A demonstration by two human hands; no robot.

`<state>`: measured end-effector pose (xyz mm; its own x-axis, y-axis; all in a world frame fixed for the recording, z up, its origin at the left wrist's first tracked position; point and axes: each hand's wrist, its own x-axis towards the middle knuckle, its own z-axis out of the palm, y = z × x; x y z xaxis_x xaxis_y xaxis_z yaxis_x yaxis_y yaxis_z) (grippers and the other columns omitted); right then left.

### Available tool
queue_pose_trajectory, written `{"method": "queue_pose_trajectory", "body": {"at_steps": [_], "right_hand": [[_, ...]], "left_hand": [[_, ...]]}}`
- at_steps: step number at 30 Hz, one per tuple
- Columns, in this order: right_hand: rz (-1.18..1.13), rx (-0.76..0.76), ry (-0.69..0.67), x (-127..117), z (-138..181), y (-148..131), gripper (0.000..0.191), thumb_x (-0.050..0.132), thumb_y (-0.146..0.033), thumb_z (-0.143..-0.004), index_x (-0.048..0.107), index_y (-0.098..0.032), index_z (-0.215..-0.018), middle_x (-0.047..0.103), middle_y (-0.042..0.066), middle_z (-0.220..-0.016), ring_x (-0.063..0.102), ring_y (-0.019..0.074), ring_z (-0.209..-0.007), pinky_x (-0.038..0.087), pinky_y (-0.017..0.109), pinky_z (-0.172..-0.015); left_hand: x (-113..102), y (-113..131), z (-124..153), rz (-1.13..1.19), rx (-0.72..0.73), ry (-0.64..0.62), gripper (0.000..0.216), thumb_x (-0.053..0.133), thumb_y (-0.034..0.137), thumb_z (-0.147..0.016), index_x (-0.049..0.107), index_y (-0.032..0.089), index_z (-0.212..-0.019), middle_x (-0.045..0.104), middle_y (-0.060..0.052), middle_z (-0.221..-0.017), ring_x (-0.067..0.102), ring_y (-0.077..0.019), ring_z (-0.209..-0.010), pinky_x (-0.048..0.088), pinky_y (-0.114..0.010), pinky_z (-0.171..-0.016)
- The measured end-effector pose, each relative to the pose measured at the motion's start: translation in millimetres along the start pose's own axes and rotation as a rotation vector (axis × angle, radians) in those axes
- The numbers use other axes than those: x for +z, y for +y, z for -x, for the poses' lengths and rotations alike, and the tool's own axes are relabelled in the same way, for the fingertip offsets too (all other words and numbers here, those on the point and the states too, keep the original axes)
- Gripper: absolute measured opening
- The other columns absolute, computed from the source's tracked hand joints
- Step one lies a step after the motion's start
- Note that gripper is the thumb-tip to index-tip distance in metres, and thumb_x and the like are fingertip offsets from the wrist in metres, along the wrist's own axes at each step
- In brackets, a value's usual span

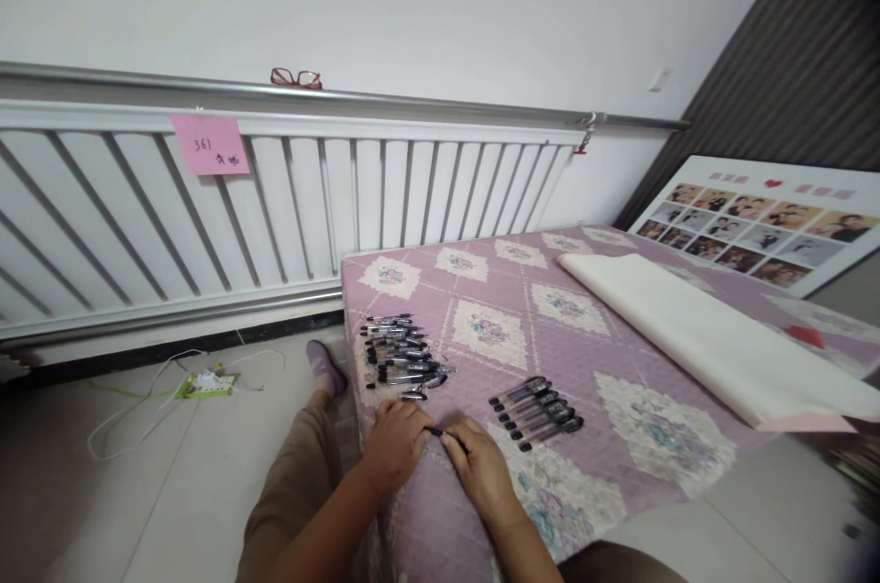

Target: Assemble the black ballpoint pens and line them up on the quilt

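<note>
My left hand (395,445) and my right hand (479,466) rest close together on the near edge of a purple quilted bed cover (619,436). Both are closed round a small black pen (435,431) held between them; only a short piece of it shows. Just beyond my left hand lies a loose heap of several black pens (402,354). To the right of my right hand, several pens lie side by side in a neat row (537,411).
A rolled sheet of white paper (701,335) lies across the bed's right side. A photo board (763,221) leans at the far right. A white radiator (275,198) with a pink note (209,144) lines the wall; glasses (296,78) sit on its ledge. Cables (199,381) lie on the floor.
</note>
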<state>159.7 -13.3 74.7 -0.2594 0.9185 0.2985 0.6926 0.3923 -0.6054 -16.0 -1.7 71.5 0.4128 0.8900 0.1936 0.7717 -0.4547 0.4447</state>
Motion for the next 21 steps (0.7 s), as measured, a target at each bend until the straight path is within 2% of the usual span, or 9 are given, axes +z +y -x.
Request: {"method": "queue_pose_trajectory", "body": {"at_steps": [4, 7, 10, 15, 17, 21], "right_hand": [[-0.013, 0.018, 0.028, 0.4, 0.5, 0.8, 0.013, 0.053, -0.03, -0.083, 0.062, -0.022, -0.088, 0.062, 0.002, -0.079, 0.058, 0.0181, -0.076, 0.044, 0.028, -0.069], [-0.02, 0.012, 0.014, 0.4, 0.7, 1.2, 0.012, 0.051, -0.029, -0.085, 0.061, -0.022, -0.082, 0.061, 0.002, -0.078, 0.058, 0.0176, -0.076, 0.043, 0.028, -0.069], [-0.013, -0.001, 0.002, 1.0, 1.0, 1.6, 0.02, 0.047, -0.03, -0.087, 0.061, -0.022, -0.077, 0.061, 0.003, -0.076, 0.058, 0.0177, -0.076, 0.043, 0.028, -0.069], [-0.018, 0.027, 0.041, 2.8, 1.8, 2.7, 0.013, 0.053, -0.028, -0.082, 0.061, -0.022, -0.09, 0.062, 0.003, -0.081, 0.058, 0.019, -0.078, 0.044, 0.03, -0.07], [-0.017, 0.024, 0.031, 2.5, 1.5, 2.3, 0.011, 0.052, -0.028, -0.083, 0.06, -0.022, -0.085, 0.061, 0.002, -0.08, 0.057, 0.0186, -0.077, 0.044, 0.03, -0.07], [-0.007, 0.003, -0.008, 1.4, 0.8, 1.5, 0.022, 0.045, -0.031, -0.089, 0.059, -0.022, -0.075, 0.06, 0.003, -0.076, 0.057, 0.0178, -0.075, 0.043, 0.029, -0.07]], "left_hand": [[-0.3, 0.5, 0.2, 0.01, 0.002, 0.013, 0.019, 0.042, 0.026, -0.092, 0.058, 0.027, -0.101, 0.061, 0.001, -0.099, 0.05, -0.0179, -0.098, 0.028, -0.036, -0.092], [-1.0, 1.4, 0.5, -0.001, 0.001, 0.009, 0.018, 0.043, 0.025, -0.091, 0.058, 0.027, -0.101, 0.061, 0.002, -0.099, 0.05, -0.0176, -0.098, 0.028, -0.036, -0.092], [-1.6, 2.1, 0.7, -0.023, -0.009, -0.001, 0.018, 0.043, 0.025, -0.091, 0.058, 0.027, -0.101, 0.061, 0.001, -0.099, 0.05, -0.0175, -0.098, 0.028, -0.036, -0.092], [-1.4, 1.6, 0.5, -0.025, -0.006, 0.0, 0.018, 0.044, 0.025, -0.091, 0.058, 0.027, -0.102, 0.061, 0.001, -0.099, 0.05, -0.0175, -0.099, 0.028, -0.036, -0.093], [-0.7, 1.0, 0.3, -0.024, -0.005, -0.003, 0.018, 0.044, 0.025, -0.091, 0.058, 0.027, -0.102, 0.061, 0.001, -0.1, 0.05, -0.0176, -0.099, 0.028, -0.036, -0.093], [0.5, 0.2, 0.7, -0.013, -0.006, 0.002, 0.018, 0.043, 0.025, -0.091, 0.058, 0.027, -0.1, 0.061, 0.001, -0.1, 0.05, -0.0174, -0.099, 0.028, -0.036, -0.093]]}}
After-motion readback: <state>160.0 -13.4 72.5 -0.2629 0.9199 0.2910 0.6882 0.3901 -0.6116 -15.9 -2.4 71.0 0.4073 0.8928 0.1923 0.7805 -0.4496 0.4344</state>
